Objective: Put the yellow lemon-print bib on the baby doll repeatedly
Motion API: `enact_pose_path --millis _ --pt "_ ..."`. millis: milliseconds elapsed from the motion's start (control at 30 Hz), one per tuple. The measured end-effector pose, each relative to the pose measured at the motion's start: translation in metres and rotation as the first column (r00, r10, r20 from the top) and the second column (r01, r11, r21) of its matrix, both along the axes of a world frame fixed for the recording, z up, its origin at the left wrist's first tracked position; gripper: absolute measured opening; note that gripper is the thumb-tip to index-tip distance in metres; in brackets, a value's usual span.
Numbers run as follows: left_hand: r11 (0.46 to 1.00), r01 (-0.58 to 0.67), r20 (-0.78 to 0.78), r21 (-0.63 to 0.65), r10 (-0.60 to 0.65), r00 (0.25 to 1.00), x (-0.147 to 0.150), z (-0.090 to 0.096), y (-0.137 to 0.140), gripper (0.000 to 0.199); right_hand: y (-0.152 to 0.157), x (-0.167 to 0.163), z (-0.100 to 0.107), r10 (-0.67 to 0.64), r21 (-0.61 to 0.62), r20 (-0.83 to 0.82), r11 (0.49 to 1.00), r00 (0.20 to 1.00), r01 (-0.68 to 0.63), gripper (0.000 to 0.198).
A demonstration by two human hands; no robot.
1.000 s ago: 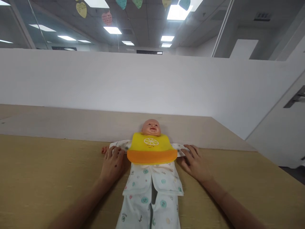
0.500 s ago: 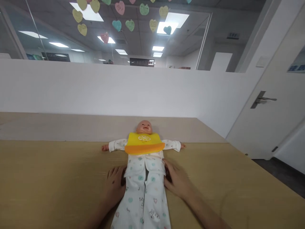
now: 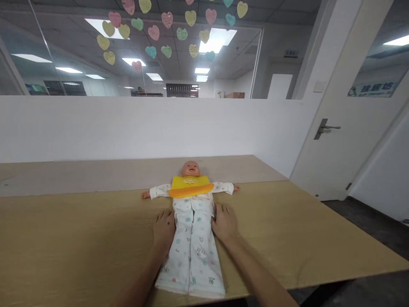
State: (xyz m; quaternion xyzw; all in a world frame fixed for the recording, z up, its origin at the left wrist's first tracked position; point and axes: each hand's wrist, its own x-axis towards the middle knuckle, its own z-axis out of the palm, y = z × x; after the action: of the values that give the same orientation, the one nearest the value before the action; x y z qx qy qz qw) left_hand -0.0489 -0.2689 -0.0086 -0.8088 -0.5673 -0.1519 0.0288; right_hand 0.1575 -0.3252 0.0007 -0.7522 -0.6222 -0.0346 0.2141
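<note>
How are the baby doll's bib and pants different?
The bib is yellow and orange; the pants are mostly white. The bib is short and wide; the pants are long. The bib shows one fruit slice; the pants have many small prints. Both are on the doll.

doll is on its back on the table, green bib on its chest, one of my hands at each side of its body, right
The bib is not green: the head view shows it yellow, with an orange lower edge. The doll does lie on its back on the table, your left hand and right hand at either side of its body.
</note>
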Motion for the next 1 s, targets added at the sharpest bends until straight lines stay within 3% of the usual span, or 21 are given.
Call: enact_pose_path --millis 167,367,533,633,800,1000 --pt "0.999 -0.03 -0.107 0.024 0.033 0.994 0.003 0.006 -0.005 0.036 -0.003 -0.006 0.003 -0.008 -0.031 0.082 0.999 0.997 0.01 0.032" --pt "0.995 -0.093 -0.014 0.037 0.094 0.995 -0.001 0.003 -0.004 0.034 -0.006 -0.004 0.006 -0.024 -0.062 -0.021 0.998 0.999 0.022 0.032" --pt "0.988 -0.141 0.053 -0.06 0.144 0.988 -0.002 -0.003 0.004 0.031 -0.005 0.0 0.005 -0.059 -0.033 -0.147 0.998 0.987 0.055 0.035" --pt "0.987 -0.124 0.061 -0.101 0.13 0.99 -0.003 -0.002 0.005 0.031 -0.002 0.004 0.002 -0.089 -0.061 -0.2 0.995 0.976 0.078 0.034" --pt "0.986 -0.123 0.052 -0.114 0.129 0.99 -0.008 0.001 0.005 0.032 0.003 0.01 -0.004 -0.118 -0.148 -0.156 0.984 0.981 0.095 0.033" --pt "0.998 0.047 0.043 0.047 -0.049 0.998 -0.011 0.0 0.008 0.03 0.006 0.012 -0.006 -0.146 -0.216 -0.085 0.968 0.986 0.125 0.033"
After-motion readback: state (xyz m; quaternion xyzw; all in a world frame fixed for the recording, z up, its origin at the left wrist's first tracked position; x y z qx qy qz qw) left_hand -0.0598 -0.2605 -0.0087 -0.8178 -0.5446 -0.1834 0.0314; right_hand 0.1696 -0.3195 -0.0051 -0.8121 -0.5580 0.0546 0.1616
